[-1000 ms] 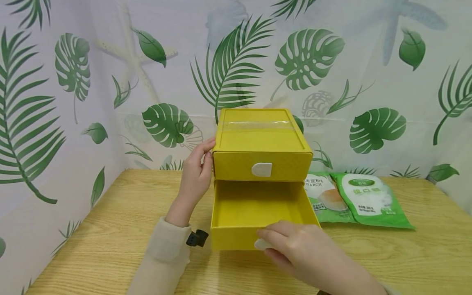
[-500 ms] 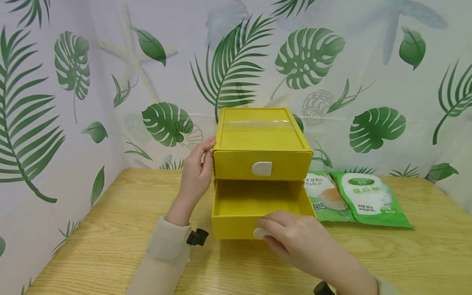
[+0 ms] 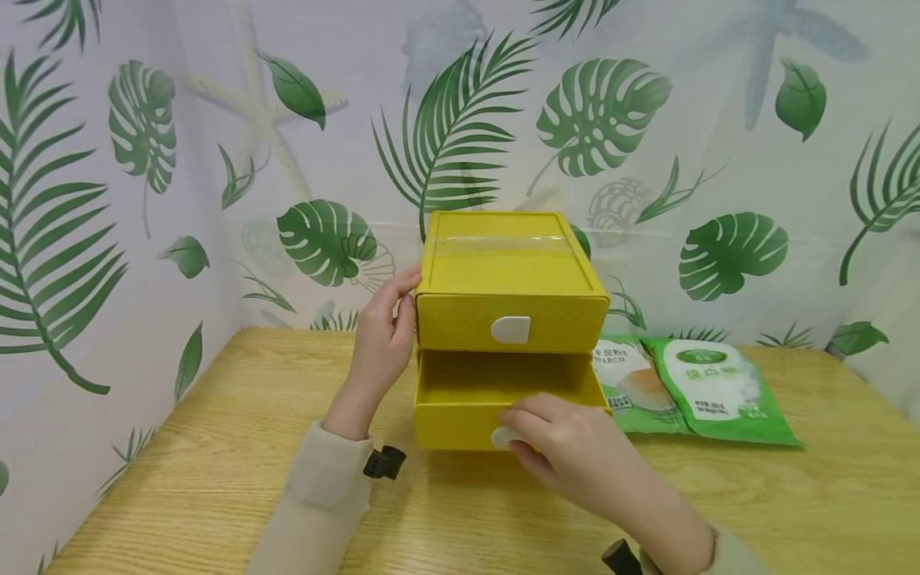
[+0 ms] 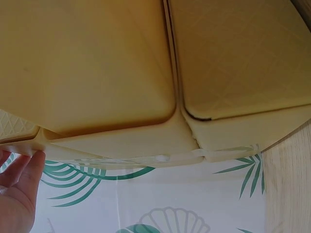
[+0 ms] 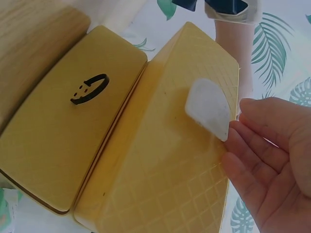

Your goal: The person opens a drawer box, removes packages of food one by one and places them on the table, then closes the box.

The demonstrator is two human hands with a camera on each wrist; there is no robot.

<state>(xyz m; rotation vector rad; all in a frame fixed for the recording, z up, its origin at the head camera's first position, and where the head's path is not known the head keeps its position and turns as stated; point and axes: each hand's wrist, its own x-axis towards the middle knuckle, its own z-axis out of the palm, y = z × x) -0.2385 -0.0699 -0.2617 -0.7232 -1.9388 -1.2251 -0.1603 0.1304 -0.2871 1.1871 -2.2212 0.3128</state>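
A yellow two-drawer box stands on the table in the head view. Its upper drawer is closed and has a white handle. Below it, the lower drawer is partly pulled out, and its inside shows bare yellow. My right hand pinches the lower drawer's white handle at the front. On the box's left side rests my left hand, fingers extended along the upper part. The left wrist view shows those fingertips against the yellow edge.
Two green-and-white bags, a starch bag and a second bag, lie right of the box. A patterned leaf curtain hangs behind the wooden table. Clear tape crosses the box top.
My right hand has pushed the lower drawer inward, away from me, so less of its inside shows. My left hand keeps its place on the box's side.
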